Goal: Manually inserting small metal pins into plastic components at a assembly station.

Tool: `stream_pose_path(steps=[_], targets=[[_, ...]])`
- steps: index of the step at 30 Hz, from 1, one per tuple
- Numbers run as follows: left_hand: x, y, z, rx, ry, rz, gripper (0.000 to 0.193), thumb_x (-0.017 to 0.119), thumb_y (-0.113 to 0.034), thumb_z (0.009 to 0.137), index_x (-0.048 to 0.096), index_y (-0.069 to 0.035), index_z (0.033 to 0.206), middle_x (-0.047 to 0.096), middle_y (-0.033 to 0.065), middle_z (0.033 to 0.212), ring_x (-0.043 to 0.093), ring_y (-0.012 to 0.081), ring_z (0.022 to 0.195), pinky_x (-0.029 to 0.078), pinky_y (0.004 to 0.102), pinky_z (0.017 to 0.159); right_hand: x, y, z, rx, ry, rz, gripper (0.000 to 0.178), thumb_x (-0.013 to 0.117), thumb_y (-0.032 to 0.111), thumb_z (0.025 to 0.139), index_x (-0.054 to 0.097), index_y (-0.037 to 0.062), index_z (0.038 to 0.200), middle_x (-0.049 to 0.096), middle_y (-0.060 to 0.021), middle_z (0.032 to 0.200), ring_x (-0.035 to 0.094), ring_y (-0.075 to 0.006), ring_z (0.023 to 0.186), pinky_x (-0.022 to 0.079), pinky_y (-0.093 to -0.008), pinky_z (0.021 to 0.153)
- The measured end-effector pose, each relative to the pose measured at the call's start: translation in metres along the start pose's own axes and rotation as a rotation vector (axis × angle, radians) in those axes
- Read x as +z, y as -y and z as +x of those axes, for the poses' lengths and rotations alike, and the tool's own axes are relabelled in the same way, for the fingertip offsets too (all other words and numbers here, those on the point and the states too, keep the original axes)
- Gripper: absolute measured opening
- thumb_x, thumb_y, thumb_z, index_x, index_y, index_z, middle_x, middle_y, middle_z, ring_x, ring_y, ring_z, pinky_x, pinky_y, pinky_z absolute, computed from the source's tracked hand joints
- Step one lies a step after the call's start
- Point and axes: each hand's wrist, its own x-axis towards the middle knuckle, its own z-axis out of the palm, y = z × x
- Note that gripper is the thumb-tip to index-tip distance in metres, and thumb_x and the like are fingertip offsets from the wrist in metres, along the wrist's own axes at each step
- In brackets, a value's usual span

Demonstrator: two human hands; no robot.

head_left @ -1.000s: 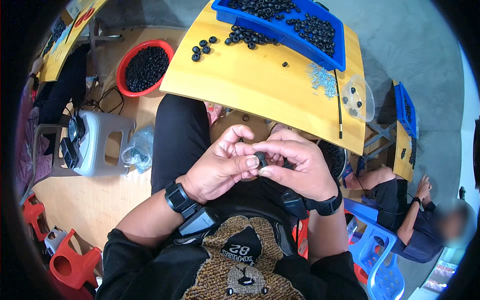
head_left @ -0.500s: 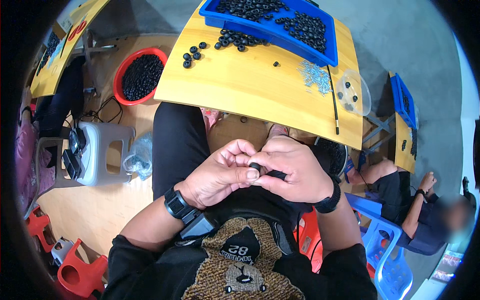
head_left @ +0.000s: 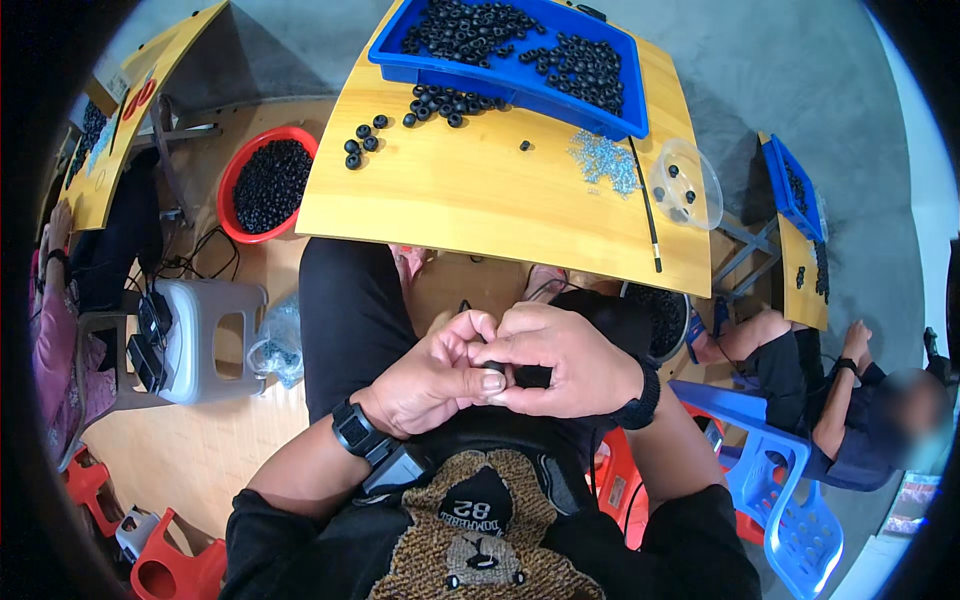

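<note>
Both hands meet over the lap, at 6 o'clock from the table (head_left: 450, 200). The left hand (head_left: 430, 380) and right hand (head_left: 560, 365) pinch a small black ring (head_left: 492, 372) between their fingertips; it is mostly hidden, so its shape is probably a ring. At 12 o'clock a blue tray (head_left: 520, 85) holds more rings. A red bowl (head_left: 235, 190) sits at 10 o'clock.

Black rings (head_left: 520, 45) fill a blue tray (head_left: 520, 90) on the yellow table (head_left: 480, 200). At upper left, a red basin (head_left: 235, 190) holds more black pieces, perhaps the same rings. At lower right stands a blue chair (head_left: 790, 480).
</note>
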Motion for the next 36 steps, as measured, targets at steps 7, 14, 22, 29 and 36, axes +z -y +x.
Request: stream_pose_path(steps=[7,14,22,29,36], targets=[[-0.003,0.001,-0.001,-0.003,0.024,-0.036,0.036,0.064,0.006,0.083,0.046,-0.011,0.109,0.06,0.0045,0.092,0.062,0.0144,0.085,0.051,0.0266,0.076,-0.001,0.002,0.004,0.012,0.036,0.043,0.043,0.075,0.013,0.069,0.065,0.004,0.109,0.058,-0.0072,0.079,0.056,-0.0237,0.073,0.044,-0.0323,0.066],[-0.002,-0.003,0.0,-0.026,-0.097,-0.129,0.025,0.062,-0.001,0.088,0.051,-0.01,0.109,0.061,0.0026,0.091,0.06,0.0106,0.079,0.05,0.0242,0.071,0.0,0.003,0.008,0.009,0.008,-0.045,0.035,0.072,0.013,0.068,0.066,0.0043,0.101,0.056,-0.0086,0.077,0.055,-0.0262,0.07,0.045,-0.0339,0.064],[-0.013,-0.002,0.001,-0.001,-0.116,-0.112,0.017,0.061,-0.01,0.09,0.056,-0.01,0.106,0.061,0.0014,0.097,0.059,0.0095,0.084,0.05,0.0239,0.074,0.008,0.004,0.011,0.141,-0.044,-0.19,0.025,0.071,0.012,0.066,0.063,0.002,0.088,0.053,-0.0097,0.071,0.054,-0.0273,0.067,0.043,-0.0365,0.06],[-0.017,-0.005,0.001,0.043,-0.088,-0.154,0.016,0.06,-0.006,0.09,0.056,-0.005,0.106,0.063,0.0069,0.097,0.063,0.016,0.089,0.053,0.0265,0.08,0.015,-0.002,0.015,0.152,-0.057,-0.212,0.027,0.073,0.009,0.065,0.066,0.0043,0.091,0.052,-0.0064,0.069,0.054,-0.02,0.06,0.043,-0.0306,0.054],[-0.019,-0.007,0.0,0.027,-0.137,-0.13,0.018,0.062,-0.006,0.089,0.056,-0.006,0.107,0.063,0.0041,0.096,0.062,0.0119,0.088,0.052,0.0253,0.079,0.011,-0.006,0.016,0.185,-0.017,-0.089,0.027,0.074,0.01,0.067,0.066,0.0043,0.092,0.054,-0.0055,0.07,0.055,-0.0174,0.06,0.043,-0.0299,0.053]])
